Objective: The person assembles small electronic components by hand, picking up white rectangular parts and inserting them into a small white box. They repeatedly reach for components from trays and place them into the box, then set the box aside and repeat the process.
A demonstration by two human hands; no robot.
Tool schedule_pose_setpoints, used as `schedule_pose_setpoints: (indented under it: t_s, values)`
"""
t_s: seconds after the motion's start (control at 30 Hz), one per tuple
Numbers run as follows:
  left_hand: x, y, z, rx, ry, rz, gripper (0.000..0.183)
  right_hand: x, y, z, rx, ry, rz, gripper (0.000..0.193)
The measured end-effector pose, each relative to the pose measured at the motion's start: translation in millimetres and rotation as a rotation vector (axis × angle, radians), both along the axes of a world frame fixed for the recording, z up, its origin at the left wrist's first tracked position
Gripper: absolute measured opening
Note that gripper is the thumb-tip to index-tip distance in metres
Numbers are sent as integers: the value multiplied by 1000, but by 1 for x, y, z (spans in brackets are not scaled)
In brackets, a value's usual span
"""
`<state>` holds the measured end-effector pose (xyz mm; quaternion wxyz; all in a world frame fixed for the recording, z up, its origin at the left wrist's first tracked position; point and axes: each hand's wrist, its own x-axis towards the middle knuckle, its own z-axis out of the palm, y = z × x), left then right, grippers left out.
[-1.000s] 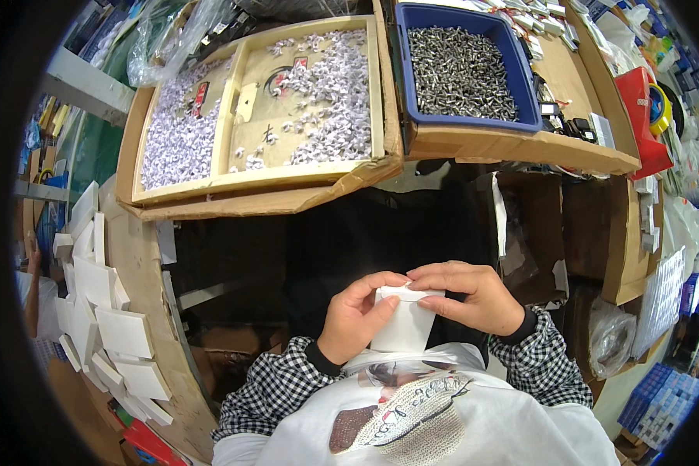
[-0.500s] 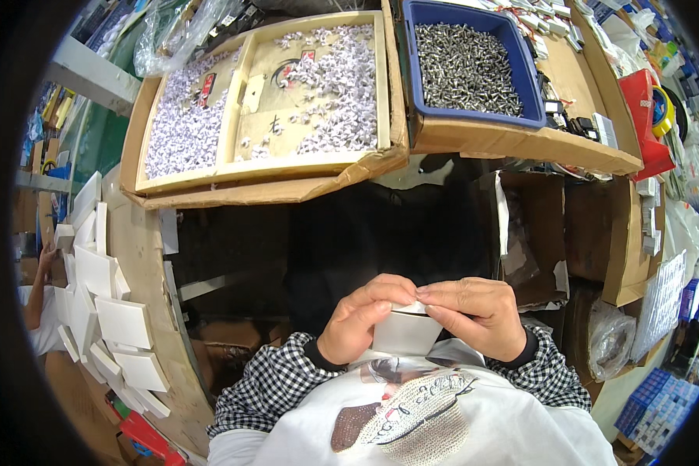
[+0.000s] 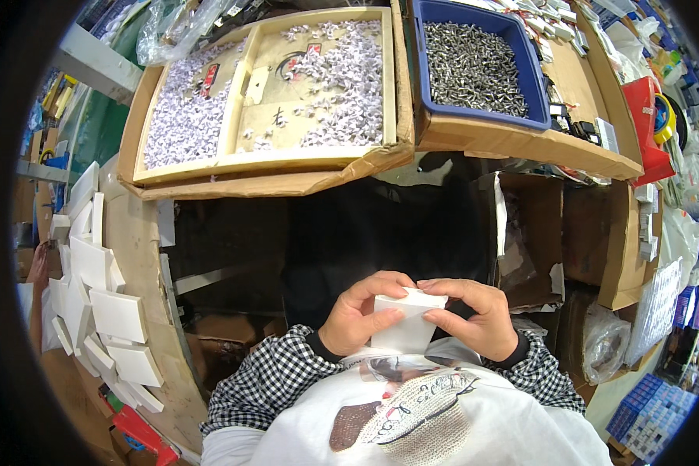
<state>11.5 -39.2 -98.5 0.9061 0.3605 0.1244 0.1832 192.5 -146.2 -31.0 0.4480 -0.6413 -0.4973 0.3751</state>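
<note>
White box [image 3: 403,332] pinched by our left hand [image 3: 355,317] and right hand [image 3: 480,317] at opposite top corners, probably so it stays steady

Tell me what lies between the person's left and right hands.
A small white box lies between them, as the head view shows; the left hand and the right hand both touch it near its upper edge.

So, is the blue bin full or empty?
Partly full: the blue bin holds many small metallic pieces, with bare wall showing above them.
</note>
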Motion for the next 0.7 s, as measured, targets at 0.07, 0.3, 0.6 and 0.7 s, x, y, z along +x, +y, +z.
schedule_pose_setpoints:
  t_s: [0.07,0.3,0.6,0.7]
  values:
    - [-1,0,0,28,0,4,27,-3,-1,-3,20,30,-30,33]
    - [4,-4,5,119,-46,-32,31,2,0,-4,64,-86,32,33]
    - [16,-5,19,180,96,63,42,3,8,2,15,-77,2,29]
    - [13,-7,19,228,190,46,40,8,5,1,-30,-19,19,28]
